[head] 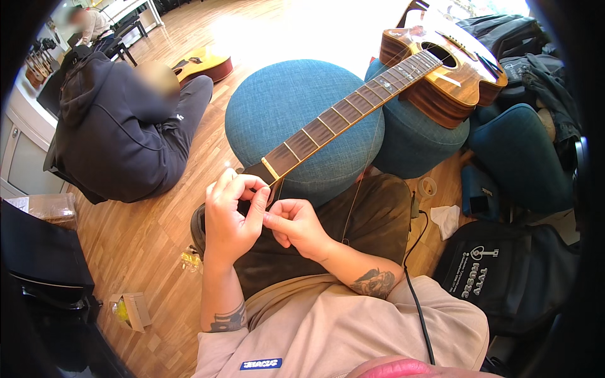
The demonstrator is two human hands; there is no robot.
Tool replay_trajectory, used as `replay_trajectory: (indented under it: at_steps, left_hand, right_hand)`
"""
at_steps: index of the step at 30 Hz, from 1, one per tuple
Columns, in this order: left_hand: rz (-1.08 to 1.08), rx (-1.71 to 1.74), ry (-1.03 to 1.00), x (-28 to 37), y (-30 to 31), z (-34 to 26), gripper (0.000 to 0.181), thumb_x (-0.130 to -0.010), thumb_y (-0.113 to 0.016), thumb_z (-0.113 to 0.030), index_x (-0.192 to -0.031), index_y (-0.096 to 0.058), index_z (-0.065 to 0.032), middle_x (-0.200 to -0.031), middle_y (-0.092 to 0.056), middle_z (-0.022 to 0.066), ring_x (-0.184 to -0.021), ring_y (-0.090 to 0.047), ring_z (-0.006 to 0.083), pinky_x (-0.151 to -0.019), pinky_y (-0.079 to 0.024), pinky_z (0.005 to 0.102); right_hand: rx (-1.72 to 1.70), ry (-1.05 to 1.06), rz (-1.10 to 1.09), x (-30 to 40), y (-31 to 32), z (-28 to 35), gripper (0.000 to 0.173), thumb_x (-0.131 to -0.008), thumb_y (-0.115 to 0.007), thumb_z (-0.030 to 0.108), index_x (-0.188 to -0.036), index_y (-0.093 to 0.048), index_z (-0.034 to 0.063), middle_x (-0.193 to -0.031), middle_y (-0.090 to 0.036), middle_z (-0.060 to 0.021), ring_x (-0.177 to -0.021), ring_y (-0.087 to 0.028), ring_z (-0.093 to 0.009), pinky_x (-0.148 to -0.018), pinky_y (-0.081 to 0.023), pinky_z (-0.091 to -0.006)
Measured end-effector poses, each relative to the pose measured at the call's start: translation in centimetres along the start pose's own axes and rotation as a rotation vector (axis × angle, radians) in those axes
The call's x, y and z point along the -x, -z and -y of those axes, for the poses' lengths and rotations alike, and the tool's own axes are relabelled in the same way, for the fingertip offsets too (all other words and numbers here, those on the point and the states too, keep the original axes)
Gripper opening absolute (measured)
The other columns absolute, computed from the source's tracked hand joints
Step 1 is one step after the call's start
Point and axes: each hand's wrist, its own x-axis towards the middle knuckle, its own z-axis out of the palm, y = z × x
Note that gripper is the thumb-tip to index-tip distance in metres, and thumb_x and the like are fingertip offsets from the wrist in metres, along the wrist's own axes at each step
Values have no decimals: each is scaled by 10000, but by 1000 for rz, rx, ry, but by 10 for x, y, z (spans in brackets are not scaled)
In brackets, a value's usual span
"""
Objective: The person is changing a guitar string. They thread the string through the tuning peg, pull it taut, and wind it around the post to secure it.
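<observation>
An acoustic guitar [453, 87] lies with its neck slanting down toward me, its fretboard [326, 125] over a round blue stool [302, 80]. Around the headstock [255, 171], just past the pale nut, my left hand [236, 208] has its fingers bent and thumb meeting the index finger. Close below it, my right hand [295, 224] pinches with thumb and curled fingers, its thumb tip almost touching my left thumb. Whatever sits between the fingertips is too fine to make out. A loose guitar string [357, 193] hangs down by my leg. My left hand hides most of the headstock.
The guitar's body rests on a second blue stool [416, 141]. A roll of tape [427, 187], a white cloth [445, 221] and a black bag [510, 279] lie right. Left are a seated person [123, 123], another guitar [208, 66] and an opened small box [134, 312].
</observation>
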Motion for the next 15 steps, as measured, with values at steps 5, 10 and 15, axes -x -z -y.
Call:
replay_trajectory:
  at_steps: [5,10,15]
  left_hand:
    - [3,32,26,-1,0,-2,83,-881,-704,-55,-847,-647,-5,-759,-573,61,-584,-574,141,-587,-414,278]
    - [2,81,78,0,-1,-5,84,-881,-706,-58,-852,-648,-4,-760,-572,60,-587,-574,139,-591,-416,278]
    - [-7,15,0,-2,0,-3,90,-875,-712,-58,-856,-646,0,-764,-569,67,-609,-576,152,-609,-415,288]
  right_hand:
    - [-808,-439,335,-4,15,-6,369,-1064,-456,350,-997,-613,24,-646,-541,0,-429,-394,-80,-420,-326,-231]
    - [-1074,-441,499,-4,13,-22,320,-1089,-394,368,-1072,-535,81,-672,-438,63,-496,-399,-36,-452,-345,-218]
    - [-457,-163,111,2,-3,-6,273,-1030,-580,317,-913,-569,71,-627,-493,44,-452,-413,-47,-416,-311,-218]
